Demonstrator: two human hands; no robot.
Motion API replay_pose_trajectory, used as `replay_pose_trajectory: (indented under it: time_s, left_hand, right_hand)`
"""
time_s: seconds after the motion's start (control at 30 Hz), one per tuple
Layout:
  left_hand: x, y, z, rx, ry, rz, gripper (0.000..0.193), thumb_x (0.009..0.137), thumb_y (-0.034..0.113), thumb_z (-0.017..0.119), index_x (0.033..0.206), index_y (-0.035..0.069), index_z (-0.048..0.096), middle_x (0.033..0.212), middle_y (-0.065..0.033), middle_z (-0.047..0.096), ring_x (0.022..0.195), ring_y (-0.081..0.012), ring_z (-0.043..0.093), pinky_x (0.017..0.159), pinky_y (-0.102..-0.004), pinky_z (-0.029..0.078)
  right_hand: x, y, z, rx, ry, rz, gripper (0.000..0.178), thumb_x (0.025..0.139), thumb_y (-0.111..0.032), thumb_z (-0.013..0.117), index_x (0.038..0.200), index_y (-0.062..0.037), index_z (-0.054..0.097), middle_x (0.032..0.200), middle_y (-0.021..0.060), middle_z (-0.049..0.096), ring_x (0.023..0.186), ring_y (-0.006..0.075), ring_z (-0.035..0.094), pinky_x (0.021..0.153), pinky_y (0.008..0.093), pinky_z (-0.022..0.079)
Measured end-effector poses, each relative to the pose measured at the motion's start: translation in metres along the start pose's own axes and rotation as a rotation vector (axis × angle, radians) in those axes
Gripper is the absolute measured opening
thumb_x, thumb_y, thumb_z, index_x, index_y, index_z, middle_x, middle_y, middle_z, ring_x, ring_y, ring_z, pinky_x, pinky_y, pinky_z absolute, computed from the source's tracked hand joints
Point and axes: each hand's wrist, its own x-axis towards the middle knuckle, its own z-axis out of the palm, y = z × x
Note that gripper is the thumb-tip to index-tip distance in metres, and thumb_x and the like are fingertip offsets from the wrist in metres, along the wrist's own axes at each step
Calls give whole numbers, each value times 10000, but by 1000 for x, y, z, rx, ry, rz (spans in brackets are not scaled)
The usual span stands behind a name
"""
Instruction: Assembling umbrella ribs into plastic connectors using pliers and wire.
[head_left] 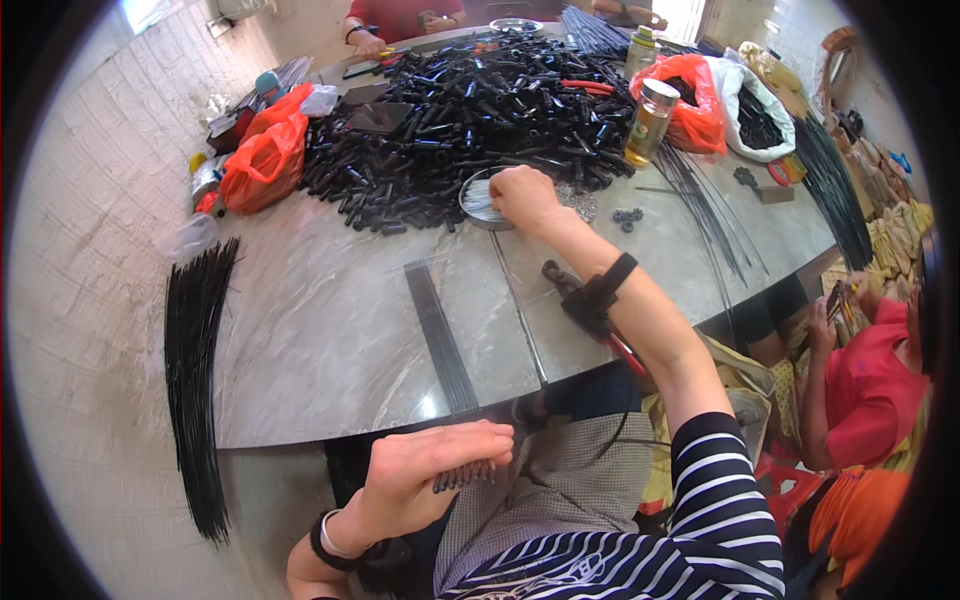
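My left hand [430,462] is closed at the table's near edge, with a row of short dark rod ends [465,477] showing below its fingers. A flat row of thin dark rods [440,335] lies on the table and lines up with these ends; the hand covers where they would join. My right hand [525,197] reaches over a round dish [466,214] of thin silvery pieces, its fingertips pressed together among them. Whatever they pinch is hidden. Beneath my right forearm lies a pair of pliers [560,277] with red handles, partly covered.
A large heap of short black tubes [450,120] fills the far middle. Long black rods [195,370] overhang the left edge. Red bags [265,165], a lidded bottle [652,122] and a white sack [755,120] stand around. Other people sit opposite and at right.
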Motion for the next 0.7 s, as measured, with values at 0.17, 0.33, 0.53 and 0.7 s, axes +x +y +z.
replay_pose_trajectory:
  time_s: [0.17, 0.33, 0.53, 0.7]
  left_hand:
    - [-5, -2, -1, 0, 0, 6, 232, 773, -156, 591, 966, -46, 658, 906, -156, 709, 974, -314, 685, 868, -372, 550]
    - [-8, 3, 5, -48, 20, -72, 228, 803, -162, 550, 979, -53, 647, 927, -159, 706, 1002, -308, 675, 881, -367, 538]
    - [-11, 0, 13, -39, 66, -93, 179, 879, -124, 529, 992, -44, 642, 941, -152, 700, 1021, -280, 667, 880, -360, 537]
    - [-12, -2, 14, -21, 94, -100, 157, 900, -93, 534, 997, -49, 648, 960, -139, 698, 984, -232, 669, 898, -332, 524]
  right_hand:
    - [-4, -2, -10, 80, -12, 74, 111, 714, -153, 656, 790, -102, 719, 848, 151, 691, 849, 329, 670, 771, 414, 524]
    - [-8, 13, -14, 219, 87, 48, 161, 685, -169, 739, 832, -103, 749, 848, 154, 693, 873, 327, 664, 800, 404, 515]
    - [-21, -5, -45, 533, 94, 55, 174, 710, -113, 741, 851, -13, 739, 832, 138, 715, 691, 164, 672, 683, 288, 516]
    - [-86, -52, -112, 855, -1, -114, 142, 796, -54, 662, 907, 29, 698, 740, 46, 671, 661, 78, 584, 644, 247, 486]
